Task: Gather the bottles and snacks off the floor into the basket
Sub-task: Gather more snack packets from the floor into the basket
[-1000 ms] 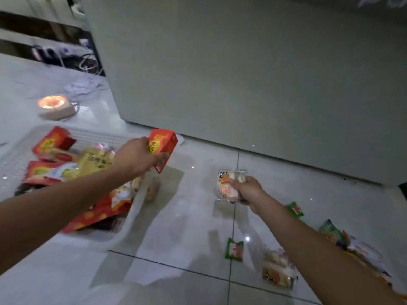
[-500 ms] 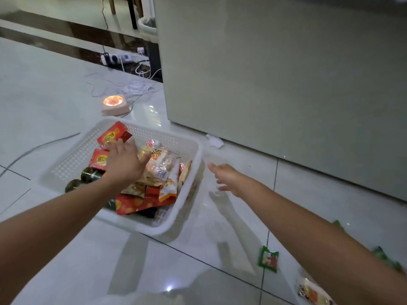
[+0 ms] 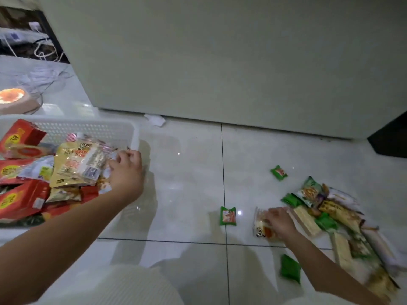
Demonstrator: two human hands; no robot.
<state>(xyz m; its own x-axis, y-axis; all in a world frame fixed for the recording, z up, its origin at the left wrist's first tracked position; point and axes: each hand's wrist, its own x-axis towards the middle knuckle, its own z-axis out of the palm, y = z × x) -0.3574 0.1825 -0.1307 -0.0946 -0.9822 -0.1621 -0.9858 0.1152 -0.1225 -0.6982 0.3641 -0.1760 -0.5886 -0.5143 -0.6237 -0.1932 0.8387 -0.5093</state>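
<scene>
Meanwhile the right hand (image 3: 279, 221) had left the basket (image 3: 88, 125), where it hung spread and empty half a second before, and reached back out to the floor (image 3: 187, 183). It lay on a clear packet (image 3: 261, 230) with orange contents at the near edge of the snack pile (image 3: 330, 216), fingers curled over the wrapper as if closing on it. The packet was not yet lifted.

The left hand (image 3: 126, 172) had moved from the red boxes (image 3: 19, 135) to the basket's right side, its bent fingers against the wrappers beside a yellow pouch (image 3: 74, 164). Whether it pinched anything or merely tucked things down, I could not tell (the fingertips were lost among shiny plastic).

The red box and the packet held a second earlier were no longer in either hand, so one round of drop-offs seemed finished and another begun. The basket was well filled, yet much remained outside it: the whole pile to the right, plus three small green packets lying apart, one by the tile joint (image 3: 228, 215), one farther back (image 3: 278, 172), and one nearest the person (image 3: 290, 268). No bottles showed on the floor in view. I judged the task somewhat past halfway, with several more trips needed.
</scene>
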